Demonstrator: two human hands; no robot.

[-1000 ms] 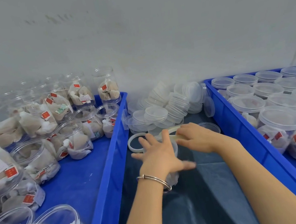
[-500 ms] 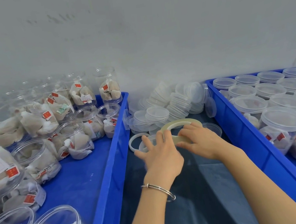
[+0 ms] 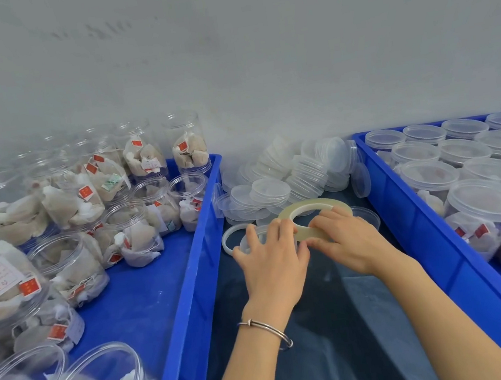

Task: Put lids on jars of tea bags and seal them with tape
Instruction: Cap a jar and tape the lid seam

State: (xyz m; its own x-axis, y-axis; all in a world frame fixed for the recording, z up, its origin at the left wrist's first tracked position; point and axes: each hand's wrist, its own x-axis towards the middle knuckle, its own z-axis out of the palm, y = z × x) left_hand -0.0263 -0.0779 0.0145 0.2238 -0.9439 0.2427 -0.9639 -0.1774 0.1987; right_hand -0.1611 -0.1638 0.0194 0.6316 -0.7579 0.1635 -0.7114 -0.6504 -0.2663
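Pale grey wall backs a row of three blue plastic bins set side by side, their rims nearly touching. Along the middle blue bin [image 3: 180, 342], lined with dark cloth, the near half lies open, while a heap of clear round plastic lids [image 3: 286, 178] crowds its far end. Over the cloth, both hands hold a flat, pale yellowish roll of clear tape [image 3: 313, 213]: the left hand [image 3: 271, 260] has curled fingers on its near-left edge, the right hand [image 3: 344, 238] pinches its near-right side. A white ring [image 3: 228, 240] lies just left. Open clear jars of tea bags [image 3: 134, 234] fill the left bin, the bags carrying small red tags with unreadable print. Lidded jars [image 3: 483, 203] pack the right bin [image 3: 441, 244].
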